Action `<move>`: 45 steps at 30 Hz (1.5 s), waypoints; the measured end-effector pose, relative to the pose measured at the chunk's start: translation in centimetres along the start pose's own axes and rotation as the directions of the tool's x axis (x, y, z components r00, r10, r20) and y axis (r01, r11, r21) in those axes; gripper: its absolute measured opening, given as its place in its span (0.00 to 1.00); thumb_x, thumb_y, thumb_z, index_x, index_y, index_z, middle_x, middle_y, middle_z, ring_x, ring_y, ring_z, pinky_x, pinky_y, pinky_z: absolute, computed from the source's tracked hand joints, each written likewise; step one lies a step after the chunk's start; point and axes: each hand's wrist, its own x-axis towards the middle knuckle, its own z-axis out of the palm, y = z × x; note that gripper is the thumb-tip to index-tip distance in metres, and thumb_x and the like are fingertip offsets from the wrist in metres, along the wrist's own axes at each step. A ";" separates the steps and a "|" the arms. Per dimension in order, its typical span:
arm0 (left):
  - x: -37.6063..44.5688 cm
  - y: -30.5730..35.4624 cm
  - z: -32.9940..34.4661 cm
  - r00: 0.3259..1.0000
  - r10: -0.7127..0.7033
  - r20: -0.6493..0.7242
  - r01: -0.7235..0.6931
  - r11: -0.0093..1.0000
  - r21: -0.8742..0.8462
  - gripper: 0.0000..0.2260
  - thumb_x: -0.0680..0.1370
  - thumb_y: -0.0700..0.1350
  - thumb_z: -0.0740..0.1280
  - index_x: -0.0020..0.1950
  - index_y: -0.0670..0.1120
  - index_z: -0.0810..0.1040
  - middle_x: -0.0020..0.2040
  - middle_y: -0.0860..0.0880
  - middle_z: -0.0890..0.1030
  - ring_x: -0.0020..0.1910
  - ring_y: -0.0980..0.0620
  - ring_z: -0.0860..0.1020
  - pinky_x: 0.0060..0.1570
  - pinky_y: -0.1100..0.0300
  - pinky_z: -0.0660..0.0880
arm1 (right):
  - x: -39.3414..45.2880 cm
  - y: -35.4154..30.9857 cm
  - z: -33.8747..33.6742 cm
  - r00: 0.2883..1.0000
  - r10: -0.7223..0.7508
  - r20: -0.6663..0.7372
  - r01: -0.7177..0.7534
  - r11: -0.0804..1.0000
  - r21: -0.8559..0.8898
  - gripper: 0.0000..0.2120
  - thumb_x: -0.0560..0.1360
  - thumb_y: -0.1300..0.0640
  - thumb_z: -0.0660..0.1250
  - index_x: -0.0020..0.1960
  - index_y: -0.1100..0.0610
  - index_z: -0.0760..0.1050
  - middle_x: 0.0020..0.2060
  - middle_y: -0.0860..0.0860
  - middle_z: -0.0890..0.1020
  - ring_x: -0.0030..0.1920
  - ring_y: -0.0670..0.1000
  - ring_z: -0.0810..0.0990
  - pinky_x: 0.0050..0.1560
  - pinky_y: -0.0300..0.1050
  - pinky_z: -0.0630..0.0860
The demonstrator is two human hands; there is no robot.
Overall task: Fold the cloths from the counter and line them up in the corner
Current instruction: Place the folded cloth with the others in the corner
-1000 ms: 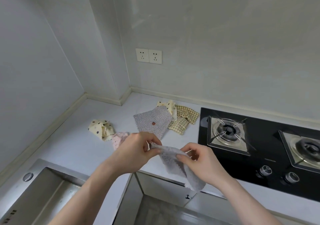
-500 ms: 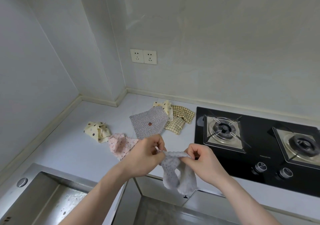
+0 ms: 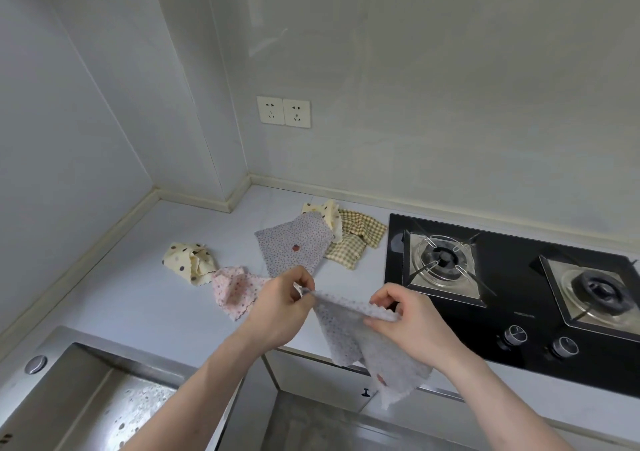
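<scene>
I hold a pale grey dotted cloth (image 3: 349, 336) in the air above the counter's front edge. My left hand (image 3: 277, 312) pinches its upper left corner, and my right hand (image 3: 405, 322) pinches the upper edge further right. The rest of the cloth hangs down, creased. On the counter (image 3: 138, 298) behind lie a grey flowered cloth (image 3: 294, 246) spread flat, a pink dotted cloth (image 3: 232, 287), a cream cloth with dark dots (image 3: 188, 263), a checked tan cloth (image 3: 353, 242) and another cream cloth (image 3: 329, 213) partly under the grey one.
A black gas hob (image 3: 519, 294) with two burners and knobs fills the counter's right side. A steel sink (image 3: 69, 391) is at the lower left. Two wall sockets (image 3: 283, 112) sit above the counter. The walls meet in a stepped corner (image 3: 239, 194) at the back.
My hands have moved apart and drawn the cloth's top edge out straight; half a second ago it hung bunched between them. The cloths on the counter lie as before.
</scene>
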 end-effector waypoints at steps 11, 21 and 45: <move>3.7 0.0 -0.1 0.992 -0.114 -0.044 0.105 0.979 -0.172 0.03 0.74 0.39 0.69 0.45 0.46 0.77 0.36 0.45 0.80 0.37 0.46 0.77 0.42 0.53 0.72 | 3.3 2.2 -4.0 1.000 0.014 -0.022 -0.016 0.994 -0.106 0.05 0.77 0.51 0.72 0.46 0.42 0.86 0.42 0.36 0.85 0.44 0.35 0.82 0.47 0.39 0.79; 5.4 1.9 0.0 0.967 0.165 -0.192 -0.144 0.982 0.121 0.04 0.78 0.47 0.75 0.45 0.55 0.83 0.37 0.65 0.78 0.34 0.62 0.74 0.36 0.69 0.68 | 4.7 4.5 -7.5 0.975 -0.138 -0.175 0.128 0.990 -0.065 0.07 0.75 0.54 0.76 0.47 0.42 0.85 0.44 0.34 0.84 0.50 0.40 0.82 0.53 0.39 0.77; 8.0 -22.9 18.7 0.933 0.315 -0.175 -0.267 0.931 0.249 0.09 0.74 0.57 0.66 0.51 0.57 0.81 0.50 0.57 0.83 0.54 0.55 0.81 0.53 0.48 0.76 | 8.3 29.1 10.6 0.841 -0.515 -0.165 0.443 0.831 -0.335 0.16 0.69 0.56 0.79 0.50 0.40 0.79 0.59 0.31 0.79 0.64 0.40 0.78 0.58 0.43 0.74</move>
